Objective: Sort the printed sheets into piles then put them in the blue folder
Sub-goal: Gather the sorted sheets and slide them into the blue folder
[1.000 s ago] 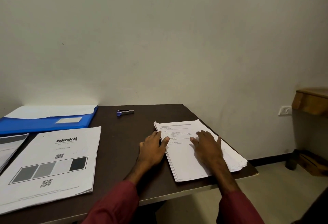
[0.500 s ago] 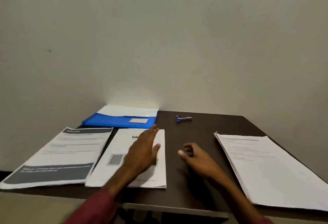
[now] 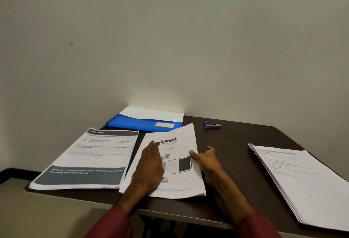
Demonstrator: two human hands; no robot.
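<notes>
White blinkit pile (image 3: 186, 183): L hand (image 3: 151, 166) fingers (image 3: 153, 148) flat, together on it; R hand (image 3: 205, 162) fingers (image 3: 211, 151) pinch its edge.

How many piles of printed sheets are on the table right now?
3: the KITCHEN pile at the left, the blinkit pile in the middle under the left hand, and the text pile at the right. Sheets inside the blue folder may be hidden.

- Dark brown table (image 3: 236, 139), set against the wall.
- Blue folder (image 3: 136, 123) lies flat at the far edge, by the wall.
- 3 piles of printed sheets: KITCHEN pile (image 3: 90, 154) at left, blinkit pile (image 3: 181, 185) just beside it, text pile (image 3: 302, 181) well apart at right.
- Small blue and metal tool (image 3: 212, 125) near the far edge, right of the folder.
</notes>
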